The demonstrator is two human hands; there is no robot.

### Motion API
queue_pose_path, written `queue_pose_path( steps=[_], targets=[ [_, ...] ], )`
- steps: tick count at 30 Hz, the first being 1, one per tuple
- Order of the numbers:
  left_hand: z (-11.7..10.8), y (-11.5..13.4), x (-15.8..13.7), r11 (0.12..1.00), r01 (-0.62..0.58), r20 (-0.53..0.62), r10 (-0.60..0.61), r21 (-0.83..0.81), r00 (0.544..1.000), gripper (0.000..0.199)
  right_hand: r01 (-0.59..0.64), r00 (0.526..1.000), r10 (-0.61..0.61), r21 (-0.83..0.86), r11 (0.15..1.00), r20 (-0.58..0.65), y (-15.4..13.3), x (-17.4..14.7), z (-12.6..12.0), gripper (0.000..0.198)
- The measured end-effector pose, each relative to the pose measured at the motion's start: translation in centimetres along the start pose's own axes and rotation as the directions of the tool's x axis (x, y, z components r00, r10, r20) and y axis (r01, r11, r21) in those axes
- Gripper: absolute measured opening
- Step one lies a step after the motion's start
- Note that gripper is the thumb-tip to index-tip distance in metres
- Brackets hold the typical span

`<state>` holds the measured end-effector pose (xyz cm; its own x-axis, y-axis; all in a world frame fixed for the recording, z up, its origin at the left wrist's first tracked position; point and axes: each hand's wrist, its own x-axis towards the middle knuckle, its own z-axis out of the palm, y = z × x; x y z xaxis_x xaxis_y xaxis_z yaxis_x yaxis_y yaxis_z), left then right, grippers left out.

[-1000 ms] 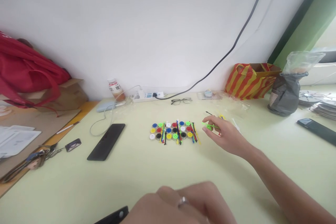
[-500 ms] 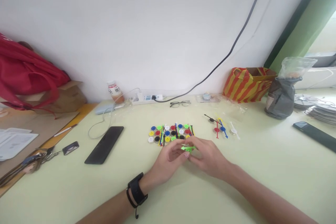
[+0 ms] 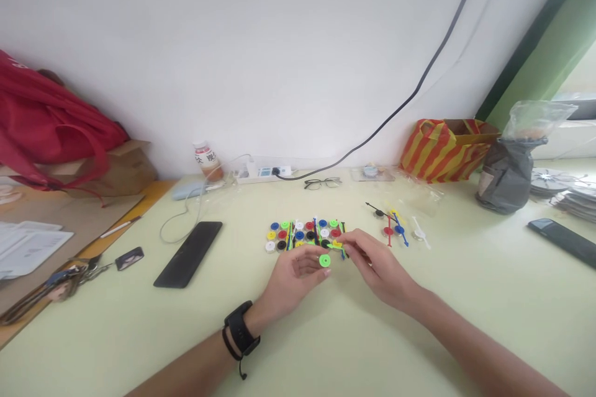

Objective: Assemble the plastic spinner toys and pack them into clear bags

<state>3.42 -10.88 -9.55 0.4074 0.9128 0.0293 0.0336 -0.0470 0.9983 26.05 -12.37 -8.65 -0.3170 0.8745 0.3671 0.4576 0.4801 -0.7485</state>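
My left hand (image 3: 293, 276), with a black watch at its wrist, pinches a small round green disc (image 3: 325, 260) between thumb and fingers. To the right, my right hand (image 3: 379, 263) grips a green arrow-shaped pointer (image 3: 333, 246) at its fingertips. The pointer is held just above the disc, apart from it. Beyond both hands lie rows of small round discs (image 3: 271, 236) in blue, green, yellow, red, white and black. Bundles of thin coloured pointers (image 3: 291, 234) lie between the rows, partly hidden by my fingers.
At right lie several discs with pointers on them, including a red one (image 3: 389, 232) and a white one (image 3: 419, 234). A black phone (image 3: 189, 254), eyeglasses (image 3: 323, 183), a power strip (image 3: 265, 175), a bottle (image 3: 207, 162) and a striped bag (image 3: 447, 150) surround the work area.
My hands have drawn slightly apart. The green pointer, earlier in front of the disc between both hands, is now in my right hand, with the disc visible in my left.
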Motion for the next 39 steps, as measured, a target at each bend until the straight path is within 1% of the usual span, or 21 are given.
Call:
queue_pose_path(
  steps=[3,6,10,13,15,16,19,22,24,26,29,35,39],
  targets=[
    [-0.2,-0.5,0.3,1.0,-0.02,-0.06,0.02,-0.008,0.998,0.036,-0.086,0.996,0.084,0.038,0.996,0.04,-0.4,-0.1,0.0,0.023],
    [-0.2,-0.7,0.6,0.999,-0.018,-0.073,0.016,-0.037,0.997,0.038,-0.146,0.988,0.14,0.11,0.983,0.06,-0.9,-0.1,-0.1,0.024],
    [-0.2,-0.8,0.6,0.999,-0.026,-0.058,0.025,-0.026,0.998,0.036,-0.191,0.979,0.17,0.213,0.958,0.112,-1.5,0.1,-0.4,0.025],
    [-0.4,-1.0,0.5,0.999,-0.052,-0.051,0.053,0.01,0.997,0.031,-0.209,0.973,0.172,0.275,0.938,0.152,-1.5,0.2,-0.5,0.014],
    [-0.4,-1.0,0.6,0.997,-0.07,-0.05,0.071,0.018,0.996,0.029,-0.199,0.976,0.164,0.283,0.938,0.144,-1.4,0.3,-0.5,0.009],
    [-0.4,-1.1,0.6,0.997,-0.074,-0.049,0.075,0.02,0.996,0.028,-0.186,0.979,0.155,0.275,0.943,0.13,-1.3,0.3,-0.4,0.009],
    [-0.3,-0.9,0.5,0.997,-0.072,-0.04,0.073,0.034,0.997,0.027,-0.127,0.989,0.103,0.253,0.959,0.107,-1.2,0.3,-0.2,0.019],
    [-0.2,-0.7,0.3,0.996,-0.074,-0.014,0.074,0.054,0.997,0.029,-0.081,0.991,0.049,0.259,0.962,0.125,-1.3,0.2,0.1,0.026],
    [-0.2,-0.6,0.1,0.994,-0.091,0.013,0.091,0.068,0.996,0.03,-0.086,0.991,0.054,0.276,0.957,0.119,-1.4,0.1,0.3,0.027],
    [-0.1,-0.5,0.1,0.991,-0.115,0.04,0.113,0.075,0.993,0.03,-0.113,0.99,0.085,0.294,0.949,0.109,-1.5,0.0,0.6,0.027],
    [0.0,-0.5,0.0,0.987,-0.144,0.063,0.14,0.069,0.988,0.028,-0.144,0.988,0.12,0.289,0.946,0.102,-1.6,0.0,0.8,0.022],
    [0.3,-0.3,-0.3,0.974,-0.197,0.063,0.191,0.11,0.98,0.025,-0.14,0.987,0.109,0.287,0.948,0.12,-1.6,0.0,0.7,0.018],
    [0.2,-0.4,-0.4,0.951,-0.25,0.053,0.245,0.18,0.968,0.022,-0.126,0.989,0.103,0.255,0.959,0.104,-1.6,-0.1,0.8,0.015]
  ],
)
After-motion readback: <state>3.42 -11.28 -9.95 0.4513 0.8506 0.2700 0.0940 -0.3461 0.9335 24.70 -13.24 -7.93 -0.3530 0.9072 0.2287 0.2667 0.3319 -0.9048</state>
